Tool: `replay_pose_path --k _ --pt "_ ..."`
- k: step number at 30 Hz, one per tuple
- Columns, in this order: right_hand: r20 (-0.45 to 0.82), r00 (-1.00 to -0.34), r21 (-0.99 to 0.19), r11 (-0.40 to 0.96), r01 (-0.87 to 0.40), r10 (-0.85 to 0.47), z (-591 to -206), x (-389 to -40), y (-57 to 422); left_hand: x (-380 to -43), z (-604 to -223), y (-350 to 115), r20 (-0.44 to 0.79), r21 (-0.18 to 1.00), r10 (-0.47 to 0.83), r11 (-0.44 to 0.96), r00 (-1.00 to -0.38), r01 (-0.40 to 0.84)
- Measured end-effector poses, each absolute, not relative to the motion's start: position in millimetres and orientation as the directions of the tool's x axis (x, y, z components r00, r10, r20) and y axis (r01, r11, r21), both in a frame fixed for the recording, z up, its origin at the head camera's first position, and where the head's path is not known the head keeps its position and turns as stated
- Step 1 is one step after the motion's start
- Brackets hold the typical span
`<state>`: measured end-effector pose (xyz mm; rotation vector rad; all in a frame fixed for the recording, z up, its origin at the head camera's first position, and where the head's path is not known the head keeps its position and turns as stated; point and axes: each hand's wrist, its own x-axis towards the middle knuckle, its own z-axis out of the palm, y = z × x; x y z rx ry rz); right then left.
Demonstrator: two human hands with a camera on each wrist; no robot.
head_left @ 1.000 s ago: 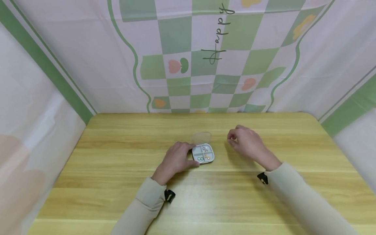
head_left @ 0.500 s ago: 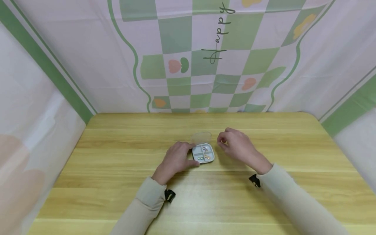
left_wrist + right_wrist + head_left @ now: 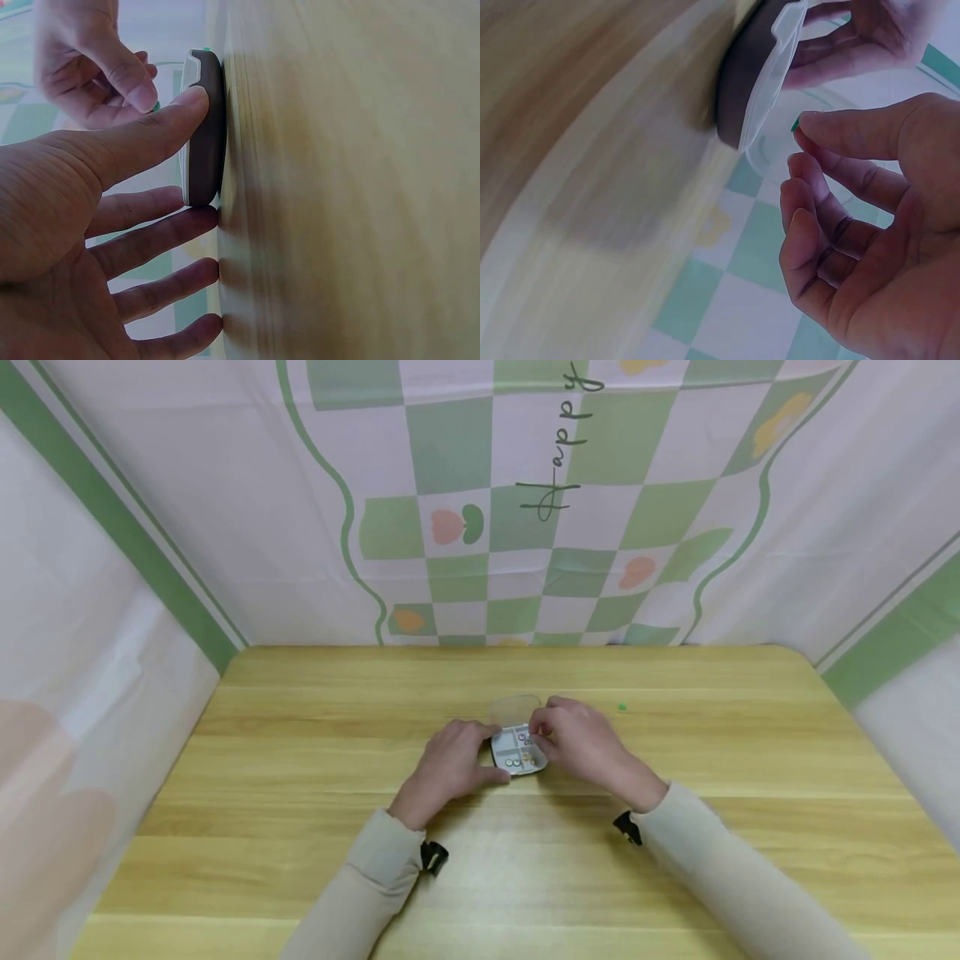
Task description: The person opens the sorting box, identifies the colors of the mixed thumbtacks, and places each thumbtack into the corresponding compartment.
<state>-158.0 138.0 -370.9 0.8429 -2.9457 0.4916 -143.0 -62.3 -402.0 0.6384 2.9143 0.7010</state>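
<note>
A small pill box (image 3: 506, 741) with four-way dividers lies on the table, its clear lid (image 3: 516, 707) folded back. My left hand (image 3: 450, 764) steadies it, thumb on the near side and index finger on the far side. In the left wrist view the box's dark base (image 3: 206, 142) shows beneath a pale rim. Small round pieces, some with green or orange rims, sit in three compartments; the far left one has none showing. Over the box's right side, my right hand (image 3: 581, 739) pinches a tiny green piece (image 3: 795, 124) between thumb and index finger.
A small green piece (image 3: 622, 707) lies on the wooden table (image 3: 300, 843) beyond the right hand. A checked cloth (image 3: 450, 452) hangs behind the table's back edge, and pale cloth covers both sides.
My right hand has moved left to the pill box, now covering its right side. The green piece on the table has come into view. The left hand keeps its hold.
</note>
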Motion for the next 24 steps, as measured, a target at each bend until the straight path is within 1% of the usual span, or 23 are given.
replay_pose_path --k 5,11,24 --pt "0.129 -0.847 -0.301 0.794 -0.528 -0.515 -373 -157 129 -143 -402 -63 0.029 0.451 0.416 0.806 -0.909 0.384" --pt "0.136 -0.847 -0.288 0.797 -0.53 -0.514 -378 -158 120 -143 -403 -64 0.05 0.437 0.431 0.802 -0.901 0.408" --pt "0.13 -0.855 -0.275 0.81 -0.518 -0.502 -386 -160 115 -143 -402 -64 0.051 0.429 0.435 0.803 -0.899 0.413"
